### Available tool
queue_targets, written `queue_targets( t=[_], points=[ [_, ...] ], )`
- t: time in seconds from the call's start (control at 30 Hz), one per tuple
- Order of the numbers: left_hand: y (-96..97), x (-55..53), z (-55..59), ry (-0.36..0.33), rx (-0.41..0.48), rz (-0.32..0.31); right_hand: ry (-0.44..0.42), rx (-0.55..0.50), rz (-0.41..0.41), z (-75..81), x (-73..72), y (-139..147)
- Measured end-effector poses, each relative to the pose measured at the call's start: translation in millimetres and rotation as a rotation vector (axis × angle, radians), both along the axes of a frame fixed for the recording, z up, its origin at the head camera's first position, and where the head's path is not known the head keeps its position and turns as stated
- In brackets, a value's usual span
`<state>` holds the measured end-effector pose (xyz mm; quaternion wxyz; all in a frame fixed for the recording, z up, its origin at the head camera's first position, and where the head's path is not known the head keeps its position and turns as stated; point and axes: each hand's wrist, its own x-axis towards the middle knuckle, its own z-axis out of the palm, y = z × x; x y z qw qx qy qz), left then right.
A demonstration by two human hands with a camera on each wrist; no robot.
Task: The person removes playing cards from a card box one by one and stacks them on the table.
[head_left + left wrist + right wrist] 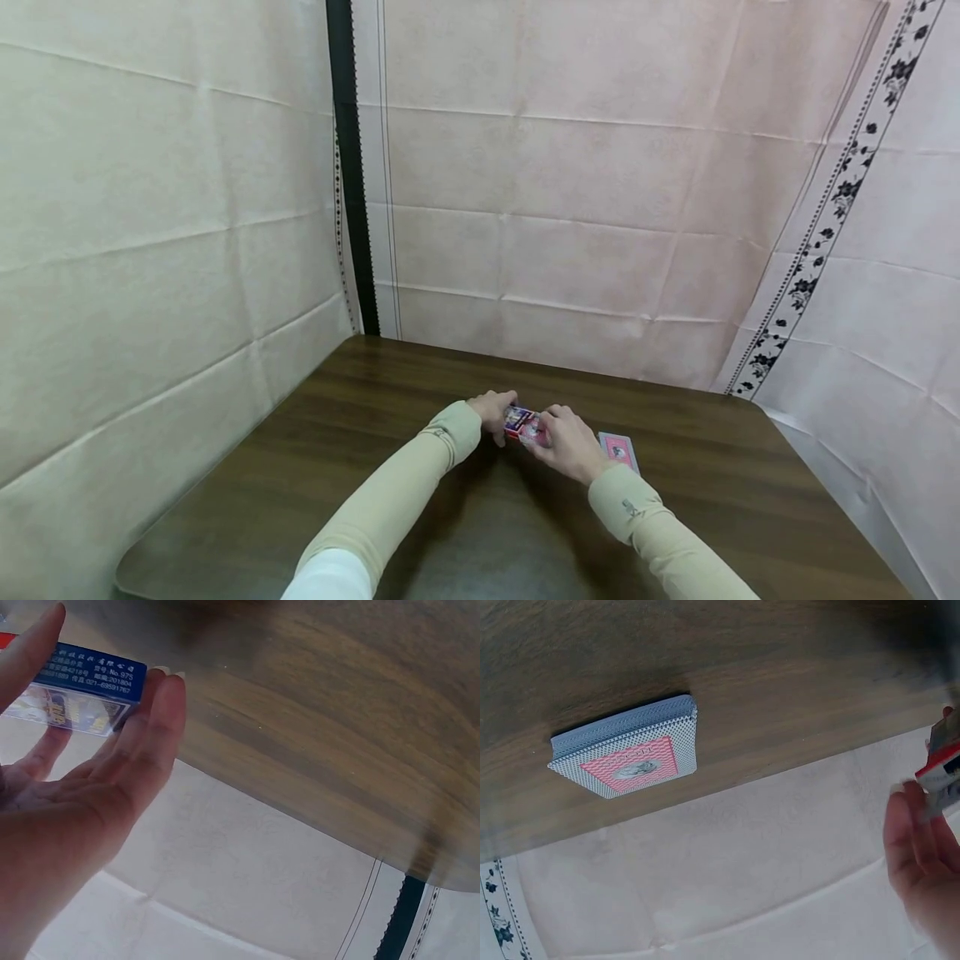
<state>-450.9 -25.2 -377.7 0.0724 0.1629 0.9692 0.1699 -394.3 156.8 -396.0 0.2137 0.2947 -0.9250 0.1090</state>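
Blue-and-red box [97, 675] in left fingers [163, 716], card deck [634, 761] outside it.

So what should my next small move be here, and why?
Perhaps use your right hand to open the card box fully at that hand's end, while your left hand steadies it. Both hands are on the box, the deck lies outside on the table, and I can't tell whether that end is open.

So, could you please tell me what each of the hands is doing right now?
Left hand: closed, holding the card box.
Right hand: closed, holding the same card box.
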Motion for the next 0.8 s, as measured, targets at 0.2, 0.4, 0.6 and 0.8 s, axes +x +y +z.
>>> queue_targets(
  t=[0.2,0.4,0.6,0.8],
  points=[
    [-4.9,-2.0,-3.2,0.011,0.001,0.070,-0.052,0.044,-0.061,1.7,-0.8,8.8],
    [-12.8,-4.2,-8.0,0.016,0.014,0.111,-0.090,-0.020,-0.197,1.9,-3.6,26.7],
    [-15.4,-0.5,-5.5,0.001,0.029,0.114,-0.108,-0.117,-0.393,-6.6,-12.1,54.0],
    [-10.9,-5.8,-8.3,-0.012,0.011,0.120,-0.201,-0.118,-0.545,-19.9,-12.5,78.3]
  ],
)
